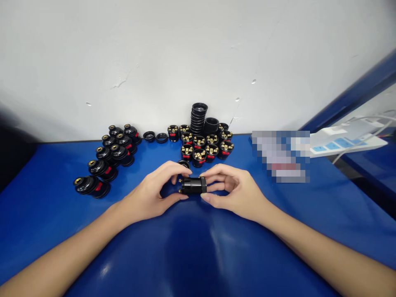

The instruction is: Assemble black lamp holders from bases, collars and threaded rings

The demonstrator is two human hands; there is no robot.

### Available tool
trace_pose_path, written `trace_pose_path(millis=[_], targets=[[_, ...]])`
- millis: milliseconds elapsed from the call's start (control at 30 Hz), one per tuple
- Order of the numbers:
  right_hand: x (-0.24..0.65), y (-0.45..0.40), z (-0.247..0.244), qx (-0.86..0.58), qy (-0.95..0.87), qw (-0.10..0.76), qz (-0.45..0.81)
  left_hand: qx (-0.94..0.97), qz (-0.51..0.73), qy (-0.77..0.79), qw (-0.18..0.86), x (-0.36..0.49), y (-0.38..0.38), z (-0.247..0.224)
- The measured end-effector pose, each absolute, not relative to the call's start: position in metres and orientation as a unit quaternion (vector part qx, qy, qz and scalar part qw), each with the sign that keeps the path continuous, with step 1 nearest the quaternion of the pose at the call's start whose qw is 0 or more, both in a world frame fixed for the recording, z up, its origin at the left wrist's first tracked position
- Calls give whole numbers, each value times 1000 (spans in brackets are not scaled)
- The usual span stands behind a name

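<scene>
A black cylindrical socket (192, 185) lies on its side between my two hands, low over the blue table (198, 247). Its brass contacts face left and a wider black ring is round its right end. My left hand (157, 187) grips it near the contact end, thumb below and fingers above. At the ring end, my right hand (236, 189) pinches it with thumb and fingers. Just behind my left fingers is a loose black ring (184, 164), partly hidden. Beyond my hands stand several black sockets (199, 156) with brass contacts and red parts.
Several capped black assemblies (93, 186) stand at the left. A stack of black rings (198, 117) rises at the back, with two loose rings (149, 136) to its left. A blurred object (283, 159) and a white power strip (349, 146) with cables are at the right.
</scene>
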State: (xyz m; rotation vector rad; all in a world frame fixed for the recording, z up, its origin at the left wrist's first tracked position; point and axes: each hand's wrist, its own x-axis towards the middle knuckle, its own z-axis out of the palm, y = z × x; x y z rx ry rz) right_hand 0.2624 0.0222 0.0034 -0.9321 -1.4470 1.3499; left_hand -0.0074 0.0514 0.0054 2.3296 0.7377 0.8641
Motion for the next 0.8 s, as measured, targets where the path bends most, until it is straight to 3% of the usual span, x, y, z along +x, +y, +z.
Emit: trace_pose_path(millis=[267,533,800], targets=[[262,20,3,-369,-596,451,553,854,273,324,304,-5,47,13],[263,21,3,-382,-593,445,552,863,351,261,253,-5,49,4],[262,20,1,-365,-594,449,559,866,260,311,293,-4,47,11]])
